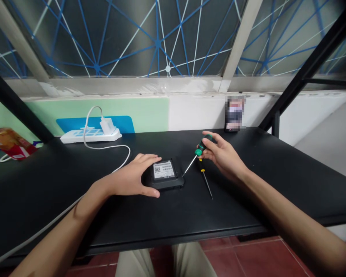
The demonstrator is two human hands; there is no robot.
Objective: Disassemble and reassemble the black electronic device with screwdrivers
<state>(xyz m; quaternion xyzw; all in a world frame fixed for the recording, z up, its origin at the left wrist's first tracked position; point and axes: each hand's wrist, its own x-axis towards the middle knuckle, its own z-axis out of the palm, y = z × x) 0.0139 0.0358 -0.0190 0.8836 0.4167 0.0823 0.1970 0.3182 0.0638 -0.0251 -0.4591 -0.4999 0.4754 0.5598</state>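
Observation:
A flat black device [168, 183] with a white printed label [163, 169] on top lies on the black desk. My left hand [134, 177] steadies it from the left, thumb along the front edge and fingers at the back edge. In my right hand [220, 154] is a screwdriver [199, 151] with a green and black handle, held in closed fingers. Its shaft slants down to the left, and the tip meets the device near its right front corner. Under my right hand a second screwdriver [207, 184], with yellow on its black handle, lies on the desk; the hand partly hides that handle.
A white power strip [72, 136] with a plugged-in charger [107, 125] stands at the back left; its white cable [121, 146] runs behind my left arm. An orange-brown bottle [10, 141] is at far left. A phone-like object [235, 114], its front blurred, leans against the back wall.

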